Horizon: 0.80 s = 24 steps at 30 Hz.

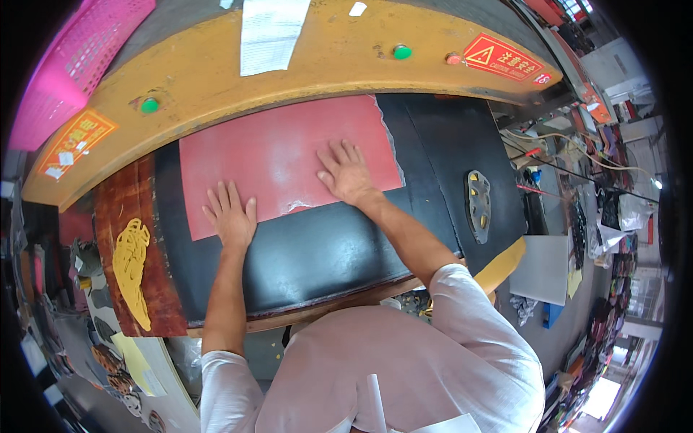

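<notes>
A red sheet [289,155] lies flat on the black work surface [317,267], its far edge reaching the yellow machine beam. Its right edge is ragged, and a small torn patch shows along the near edge. My left hand [232,216] rests on the sheet's near left corner with the fingers spread. Farther right, my right hand [346,173] lies flat on the sheet, fingers apart. Neither hand holds anything. To the right of the sheet, a dark shoe-sole-shaped cutting die [477,206] with openings lies on the black surface.
The yellow beam [332,50] spans the far side, with green buttons [402,52], a red button [453,58] and a hanging paper [273,36]. A pink basket [86,61] stands at far left. Yellow cut pieces [131,267] lie on the brown board at left.
</notes>
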Available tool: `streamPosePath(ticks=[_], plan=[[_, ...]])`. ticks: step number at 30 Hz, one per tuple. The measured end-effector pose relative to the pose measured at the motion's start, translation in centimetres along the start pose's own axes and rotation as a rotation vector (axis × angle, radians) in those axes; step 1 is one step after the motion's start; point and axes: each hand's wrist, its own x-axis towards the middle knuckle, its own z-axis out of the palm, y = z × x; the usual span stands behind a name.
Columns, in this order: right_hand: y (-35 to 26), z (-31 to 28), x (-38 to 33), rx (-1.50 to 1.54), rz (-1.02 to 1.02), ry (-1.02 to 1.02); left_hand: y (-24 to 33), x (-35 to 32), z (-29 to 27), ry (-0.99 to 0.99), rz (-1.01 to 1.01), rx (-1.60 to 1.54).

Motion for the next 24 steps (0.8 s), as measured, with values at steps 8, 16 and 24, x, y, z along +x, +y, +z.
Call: streamPosePath(ticks=[8,16,24], plan=[[5.7,1.0,-1.8,-0.084,0.063,-0.07,-2.3,-0.7,0.8,-0.002,0.012,0.015],[9.0,0.5,-2.7,-0.081,0.084,-0.008,-4.2,-0.1,1.2,0.13,-0.302,-0.014],[8.9,0.4,-2.4,-0.054,0.074,0.031,-4.5,0.0,1.3,0.053,-0.31,0.007]])
